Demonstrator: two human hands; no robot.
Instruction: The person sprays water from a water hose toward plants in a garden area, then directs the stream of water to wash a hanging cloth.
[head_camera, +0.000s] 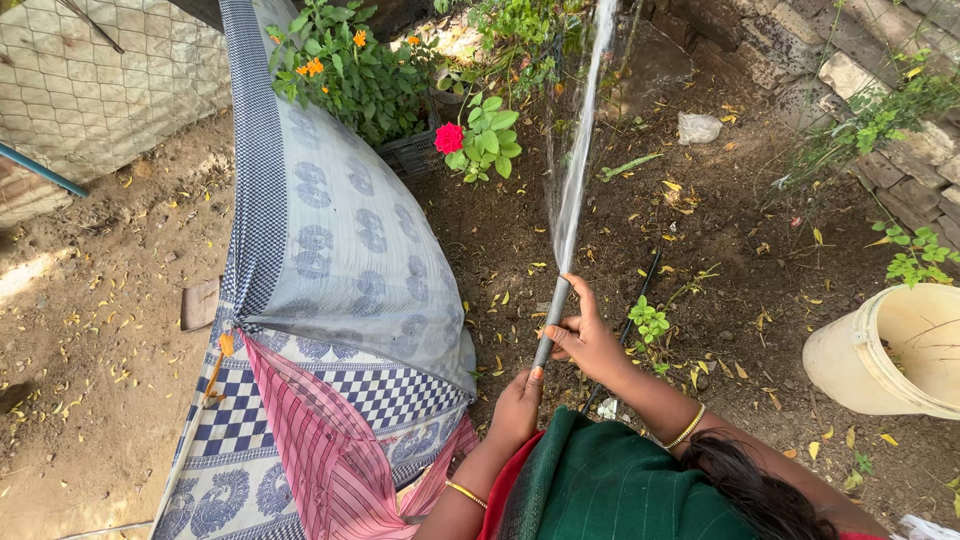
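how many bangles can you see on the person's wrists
2: one gold bangle on the right wrist behind the hose, one gold bangle on the left wrist beside the patterned cloth.

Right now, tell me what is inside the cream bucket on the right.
The cream bucket lies tilted, its mouth facing right. Inside, only a few thin dry twigs show against the pale wall. Its bottom and far side run past the picture edge, so anything there stays unseen.

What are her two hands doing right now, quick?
Left hand: closed around the lower part of the grey hose.
Right hand: gripping the hose near its tip, thumb at the nozzle where water sprays out.
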